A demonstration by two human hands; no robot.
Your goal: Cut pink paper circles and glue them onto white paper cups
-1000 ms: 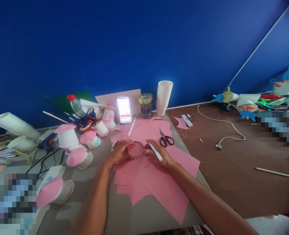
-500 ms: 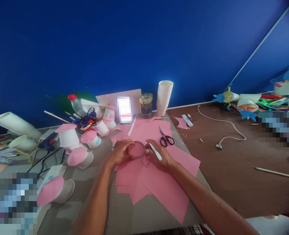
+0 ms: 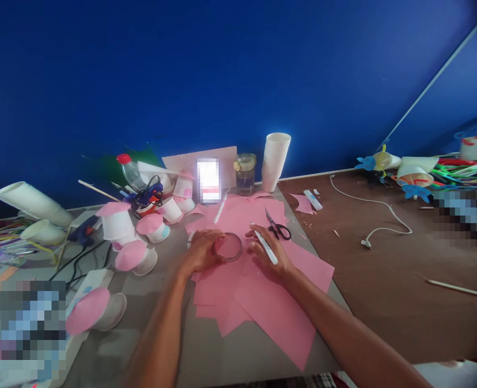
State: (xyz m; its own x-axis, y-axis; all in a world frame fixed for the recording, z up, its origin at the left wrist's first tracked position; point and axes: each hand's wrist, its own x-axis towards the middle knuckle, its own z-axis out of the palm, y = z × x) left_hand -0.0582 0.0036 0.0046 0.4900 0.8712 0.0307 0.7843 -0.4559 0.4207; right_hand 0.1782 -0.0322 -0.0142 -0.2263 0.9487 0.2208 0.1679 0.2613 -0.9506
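My left hand (image 3: 206, 250) grips the left side of a thin, dark round ring (image 3: 240, 253), which lies over pink paper (image 3: 218, 293). In my right hand (image 3: 268, 248) is a white pen (image 3: 266, 248), held across the fingers and slanting down to the right. That hand is a little right of the ring, apart from it, with its fingertips curled toward the paper. Black-handled scissors (image 3: 279, 230) lie on the pink sheets just beyond my right hand. Another white pen (image 3: 221, 209) rests on the paper farther back.
Paper cups with pink discs (image 3: 131, 256) stand at the left, near glue guns (image 3: 83, 231) and cables. A lit phone (image 3: 208, 180), a lidded jar (image 3: 245, 173) and a tall cup stack (image 3: 276, 161) line the back. A white cable (image 3: 387, 205) crosses the brown table at right.
My right hand has drawn away from the ring to the right, with the pen still in it. My left hand keeps hold of the ring. The whole view has shifted slightly.
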